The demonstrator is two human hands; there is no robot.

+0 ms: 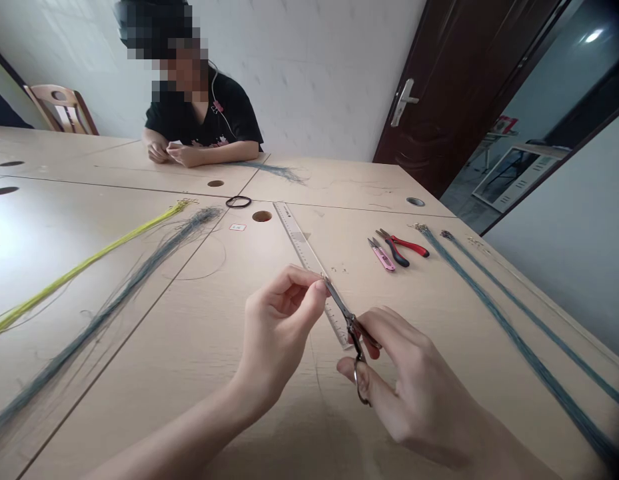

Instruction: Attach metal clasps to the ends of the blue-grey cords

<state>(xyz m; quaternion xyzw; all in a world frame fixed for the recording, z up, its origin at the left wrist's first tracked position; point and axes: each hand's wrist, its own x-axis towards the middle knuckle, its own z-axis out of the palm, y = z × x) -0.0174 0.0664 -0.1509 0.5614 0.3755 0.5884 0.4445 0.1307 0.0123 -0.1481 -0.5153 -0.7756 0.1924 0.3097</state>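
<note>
My left hand (289,323) is closed, thumb and forefinger pinched on what looks like the end of a thin thread (316,363); a fine strand trails below it. My right hand (404,373) holds small metal scissors (345,313), with thumb and fingers in the loops. The scissor tips meet the pinched fingertips of the left hand, and the blades look nearly closed. Under both hands lies a clear ruler (302,247), slanting away over the table. Tiny bits (339,269) are scattered just right of the ruler.
Left lie a yellow thread bundle (109,253) and a frayed blue-grey bundle (124,293). Right are pink thread snips (382,255), red-and-black pliers (402,247) and two blue-grey bundles (489,300). A black band (238,201) sits near a table hole (262,217). A person (202,127) sits opposite.
</note>
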